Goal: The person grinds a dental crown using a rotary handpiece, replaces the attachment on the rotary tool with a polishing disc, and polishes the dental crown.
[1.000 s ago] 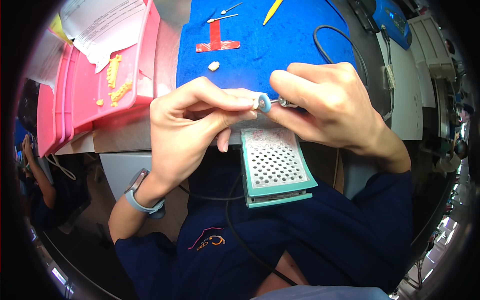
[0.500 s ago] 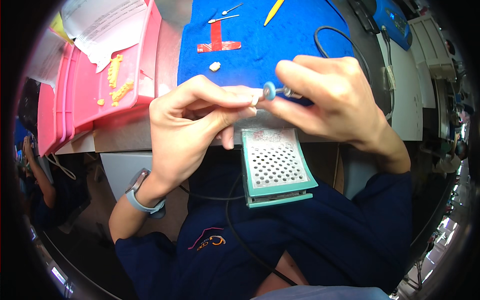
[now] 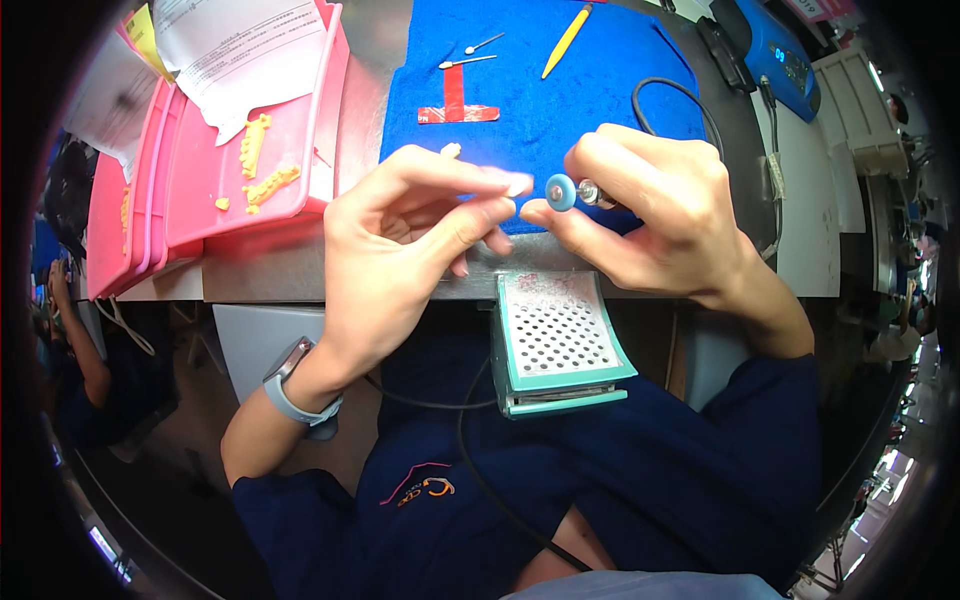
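Between the thumb and index finger of my left hand [image 3: 375, 250] is a small white tooth-like piece [image 3: 519, 185], pinched at the fingertips. My right hand [image 3: 670, 215] is closed around a rotary handpiece [image 3: 592, 193], whose metal nose carries a round blue polishing wheel [image 3: 560, 193]. A narrow gap separates the wheel from the white piece. Most of the handpiece's body is hidden by my right fingers. Just behind my left hand, a second small cream-coloured piece [image 3: 451, 151] rests on the blue towel [image 3: 540, 115], partly covered by that hand.
Below my hands, a green-framed perforated suction tray [image 3: 560, 340] juts from the bench edge. On the towel lie two thin mounted burs [image 3: 470, 61], red tape [image 3: 458, 113] and a yellow pencil [image 3: 567, 42]. Pink trays [image 3: 200, 215] stand left; a blue control unit [image 3: 775, 60] is far right.
The wheel and the white piece, close together before, now stand farther apart. My left fingers have tilted, and the whole view has shifted a little.
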The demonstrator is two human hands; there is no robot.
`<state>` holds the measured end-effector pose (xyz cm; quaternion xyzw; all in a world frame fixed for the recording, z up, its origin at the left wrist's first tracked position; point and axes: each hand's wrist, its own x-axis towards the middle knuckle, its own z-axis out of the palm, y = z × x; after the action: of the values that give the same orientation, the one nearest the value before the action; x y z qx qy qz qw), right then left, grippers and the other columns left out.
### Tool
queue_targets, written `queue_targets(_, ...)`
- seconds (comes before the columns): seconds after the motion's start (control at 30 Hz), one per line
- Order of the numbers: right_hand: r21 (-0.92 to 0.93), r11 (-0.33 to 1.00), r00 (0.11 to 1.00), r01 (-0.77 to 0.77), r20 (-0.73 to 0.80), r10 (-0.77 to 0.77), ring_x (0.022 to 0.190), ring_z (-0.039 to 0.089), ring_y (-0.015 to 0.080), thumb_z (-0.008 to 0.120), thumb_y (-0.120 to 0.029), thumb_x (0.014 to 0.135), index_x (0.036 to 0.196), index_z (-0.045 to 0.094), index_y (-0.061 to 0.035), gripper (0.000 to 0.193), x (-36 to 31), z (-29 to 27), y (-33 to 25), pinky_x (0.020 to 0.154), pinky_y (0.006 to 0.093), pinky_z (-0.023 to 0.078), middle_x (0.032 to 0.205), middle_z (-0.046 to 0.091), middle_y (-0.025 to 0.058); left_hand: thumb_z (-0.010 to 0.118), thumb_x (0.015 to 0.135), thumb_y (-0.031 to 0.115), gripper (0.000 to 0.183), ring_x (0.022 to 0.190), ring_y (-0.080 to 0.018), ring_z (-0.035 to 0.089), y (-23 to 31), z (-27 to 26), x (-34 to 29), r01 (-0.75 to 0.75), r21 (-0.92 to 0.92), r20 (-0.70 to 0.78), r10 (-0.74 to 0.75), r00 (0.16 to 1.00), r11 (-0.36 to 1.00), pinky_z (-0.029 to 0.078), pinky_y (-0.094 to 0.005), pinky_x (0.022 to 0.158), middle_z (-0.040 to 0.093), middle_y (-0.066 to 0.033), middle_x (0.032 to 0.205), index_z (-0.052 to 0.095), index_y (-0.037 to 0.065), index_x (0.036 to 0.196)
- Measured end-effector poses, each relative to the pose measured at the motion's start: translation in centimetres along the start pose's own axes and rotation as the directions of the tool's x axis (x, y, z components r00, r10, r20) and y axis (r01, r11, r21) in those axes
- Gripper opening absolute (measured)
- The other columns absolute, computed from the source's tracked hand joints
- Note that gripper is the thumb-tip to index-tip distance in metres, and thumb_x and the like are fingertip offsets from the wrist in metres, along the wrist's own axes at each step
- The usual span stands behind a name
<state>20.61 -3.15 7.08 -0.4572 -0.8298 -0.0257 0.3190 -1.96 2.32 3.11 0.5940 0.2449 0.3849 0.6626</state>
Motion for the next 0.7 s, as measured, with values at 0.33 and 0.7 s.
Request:
queue_targets(0.33, -0.012, 1.0, 0.998, -0.014, 0.065, 0.015, 0.052, 0.058, 0.0233, 0.078, -0.022, 0.085, 0.086, 0.064, -0.008, 0.02, -0.25, -0.16, 0.45, 0.045, 0.0353, 0.042, 0.066, 0.055, 0.0061, 0.068, 0.096, -0.002, 0.014, 0.086, -0.0182, 0.075, 0.55, 0.17, -0.1, 0.04, -0.01, 0.079, -0.039, 0.996, 0.999, 0.053, -0.0222, 0.061, 0.076, -0.0152, 0.106, 0.063, -0.001, 0.11)
queue_targets(0.7, -0.034, 0.997, 0.997, 0.071, -0.006, -0.071, 0.046, 0.049, 0.0173, 0.084, -0.017, 0.078, 0.075, 0.062, -0.0058, 0.025, -0.08, -0.07, 0.45, 0.042, 0.0309, 0.036, 0.061, 0.05, 0.0038, 0.075, 0.092, 0.0, 0.018, 0.086, -0.0133, 0.075, 0.58, 0.51, -0.19, 0.083, -0.066, 0.016, -0.082, 0.997, 0.994, 0.052, -0.0194, 0.061, 0.078, -0.0124, 0.105, 0.067, 0.002, 0.108)
